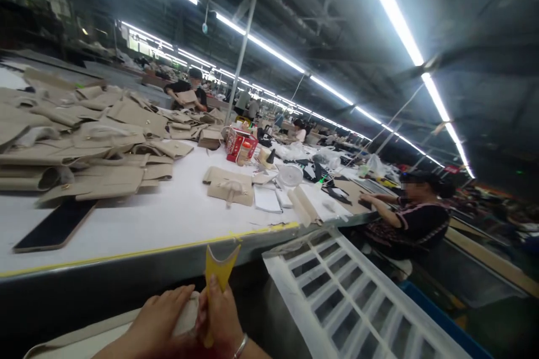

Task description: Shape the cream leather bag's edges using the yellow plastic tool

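Note:
My right hand (222,309) is closed around a yellow strip (219,267) with a curved notch at its upper end. It points upward in front of the table edge, and its lower part is mostly covered by my fingers. Close by, my left hand (162,314) lies over a beige fabric piece (90,332) at the bottom of the view, its fingers bent over a rolled, pale part. My left thumb is hidden. On the table (168,224) just beyond my hands sits a small beige bag piece (230,186) with a tab.
Beige bag pieces (96,140) are heaped at the left, above a dark board (56,225). A red box (241,144) stands farther back. To my right is a white slatted rack (337,291). A co-worker (415,219) sits beyond it; another person (189,91) is across the table.

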### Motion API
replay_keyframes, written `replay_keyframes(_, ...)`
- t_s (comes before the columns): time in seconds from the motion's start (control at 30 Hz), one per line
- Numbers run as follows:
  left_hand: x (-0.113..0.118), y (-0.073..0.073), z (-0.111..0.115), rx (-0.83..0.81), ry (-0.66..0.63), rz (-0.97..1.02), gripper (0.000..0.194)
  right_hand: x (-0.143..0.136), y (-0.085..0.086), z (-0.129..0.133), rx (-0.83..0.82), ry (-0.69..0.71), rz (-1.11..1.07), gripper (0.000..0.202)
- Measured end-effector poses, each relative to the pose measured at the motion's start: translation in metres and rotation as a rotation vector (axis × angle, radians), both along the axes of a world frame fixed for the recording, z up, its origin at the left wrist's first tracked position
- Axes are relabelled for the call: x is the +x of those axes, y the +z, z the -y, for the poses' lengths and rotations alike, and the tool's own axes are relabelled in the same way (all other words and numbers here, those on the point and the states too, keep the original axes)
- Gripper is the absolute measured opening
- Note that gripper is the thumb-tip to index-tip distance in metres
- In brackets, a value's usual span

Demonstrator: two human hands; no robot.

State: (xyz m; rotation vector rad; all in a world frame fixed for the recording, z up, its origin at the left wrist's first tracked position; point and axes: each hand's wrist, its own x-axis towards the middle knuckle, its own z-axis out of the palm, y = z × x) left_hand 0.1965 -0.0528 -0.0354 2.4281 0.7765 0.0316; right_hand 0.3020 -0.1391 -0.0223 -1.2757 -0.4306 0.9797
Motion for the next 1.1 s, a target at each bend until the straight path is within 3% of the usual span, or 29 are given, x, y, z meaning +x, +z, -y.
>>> replay_keyframes(0.1, 0.013, 0.005, 0.012, 0.090, -0.065, -0.098, 0.080, 0.022, 0.012, 0.010, -0.069, 0.002, 0.087, 0.056)
replay_keyframes(0.2, 0.025, 0.008, 0.021, 0.162, -0.059, -0.114, 0.066, 0.039, 0.013, 0.019, -0.132, 0.002, 0.160, 0.056)
replay_keyframes(0.37, 0.033, 0.000, 0.025, 0.254, -0.112, -0.030, 0.041, 0.054, 0.011, 0.026, -0.142, 0.219, 0.199, 0.050)
replay_keyframes(0.5, 0.038, -0.008, 0.029, 0.334, -0.134, -0.018, 0.044, 0.070, 0.014, 0.017, -0.176, 0.312, 0.252, 0.047)
replay_keyframes(0.6, 0.024, -0.003, 0.035, 0.327, -0.124, 0.023, 0.053, 0.079, 0.020, 0.008, -0.310, 0.464, 0.343, 0.044)
replay_keyframes(0.67, -0.005, 0.006, 0.033, 0.266, -0.122, 0.104, 0.058, 0.077, 0.029, 0.001, -0.381, 0.599, 0.450, 0.040)
replay_keyframes(0.73, -0.048, 0.016, 0.025, 0.194, -0.001, 0.229, 0.054, 0.072, 0.040, -0.012, -0.386, 0.700, 0.601, 0.037)
replay_keyframes(0.77, -0.073, 0.020, 0.019, 0.163, 0.148, 0.290, 0.051, 0.069, 0.046, -0.022, -0.379, 0.749, 0.691, 0.035)
replay_keyframes(0.87, -0.142, 0.021, 0.001, 0.019, 0.761, 0.479, 0.050, 0.052, 0.059, -0.059, -0.318, 0.986, 0.954, 0.035)
replay_keyframes(0.93, -0.169, 0.010, -0.011, -0.189, 1.001, 0.664, 0.054, 0.032, 0.065, -0.083, -0.261, 1.188, 1.136, 0.034)
replay_keyframes(1.03, -0.174, -0.014, -0.025, -0.571, 0.987, 0.912, 0.064, -0.001, 0.068, -0.115, -0.212, 1.367, 1.488, 0.035)
replay_keyframes(1.1, -0.166, -0.025, -0.030, -0.720, 0.943, 0.979, 0.068, -0.018, 0.066, -0.134, -0.220, 1.415, 1.656, 0.035)
